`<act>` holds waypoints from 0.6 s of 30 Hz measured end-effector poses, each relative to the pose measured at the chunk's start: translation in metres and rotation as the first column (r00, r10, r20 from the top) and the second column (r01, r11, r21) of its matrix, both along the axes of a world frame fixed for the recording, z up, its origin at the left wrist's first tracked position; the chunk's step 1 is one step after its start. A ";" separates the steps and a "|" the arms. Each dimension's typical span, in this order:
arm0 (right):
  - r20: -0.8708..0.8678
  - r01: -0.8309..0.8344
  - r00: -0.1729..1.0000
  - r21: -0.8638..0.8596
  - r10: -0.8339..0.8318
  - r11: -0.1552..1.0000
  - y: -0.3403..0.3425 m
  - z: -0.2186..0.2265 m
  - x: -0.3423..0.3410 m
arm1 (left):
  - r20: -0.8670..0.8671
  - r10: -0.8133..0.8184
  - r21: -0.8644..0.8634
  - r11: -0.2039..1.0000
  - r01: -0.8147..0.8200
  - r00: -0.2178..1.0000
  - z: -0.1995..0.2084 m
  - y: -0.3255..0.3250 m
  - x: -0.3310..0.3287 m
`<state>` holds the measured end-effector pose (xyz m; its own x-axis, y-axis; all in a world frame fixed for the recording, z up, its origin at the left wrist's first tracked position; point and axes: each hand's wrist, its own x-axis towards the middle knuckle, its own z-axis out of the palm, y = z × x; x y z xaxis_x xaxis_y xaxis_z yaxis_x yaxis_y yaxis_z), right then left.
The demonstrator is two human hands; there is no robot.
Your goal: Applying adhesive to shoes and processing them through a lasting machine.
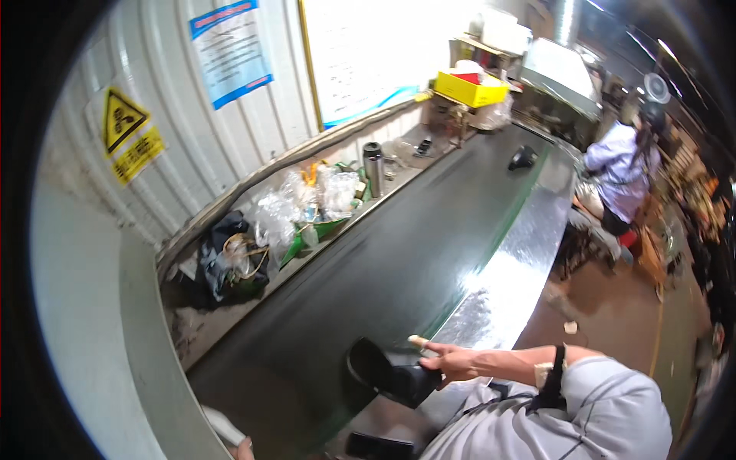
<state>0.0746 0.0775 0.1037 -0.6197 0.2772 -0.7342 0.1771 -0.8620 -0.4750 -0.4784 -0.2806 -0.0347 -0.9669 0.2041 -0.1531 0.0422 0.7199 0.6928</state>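
Observation:
My right hand point(454, 364) grips a hollow black part point(410, 383) with a wide, flared mouth, holding it over the near end of a dark conveyor belt point(360, 261). Its index finger points out along the part and wears a pale wrap at the tip. Only a bit of my left hand point(244, 450) shows at the bottom edge, beside a pale, smooth-edged piece point(222, 425); its other fingers are out of sight. Another black part point(523, 157) lies far along the belt. Close to my body is a dark, flat-looking object point(379, 446), partly cut off.
A shiny metal ledge point(498, 303) borders the belt's right side. Along the wall shelf stand plastic bags point(307, 199), a black bag point(226, 261) and a steel flask point(373, 169). At the far end are a yellow bin point(471, 90) and a seated person point(621, 165).

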 end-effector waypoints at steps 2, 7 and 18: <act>-0.094 0.192 0.976 -0.036 -0.195 0.981 0.004 -0.012 0.068 | -0.222 -0.158 -0.075 0.987 0.145 0.962 0.026 0.042 0.078; -0.196 0.363 0.915 0.020 -0.352 0.932 0.035 -0.028 0.158 | -0.558 -0.594 -0.202 0.775 0.599 0.580 0.154 0.138 0.275; -0.267 0.359 0.907 0.088 -0.325 0.929 0.064 -0.034 0.208 | -0.633 -0.772 -0.379 0.245 0.893 -0.057 0.094 0.221 0.583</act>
<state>0.2829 0.1418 0.0692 -0.6241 0.5878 -0.5148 -0.2526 -0.7753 -0.5789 0.1042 -0.0601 0.0593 0.1688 0.8863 0.4313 0.9501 -0.2628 0.1682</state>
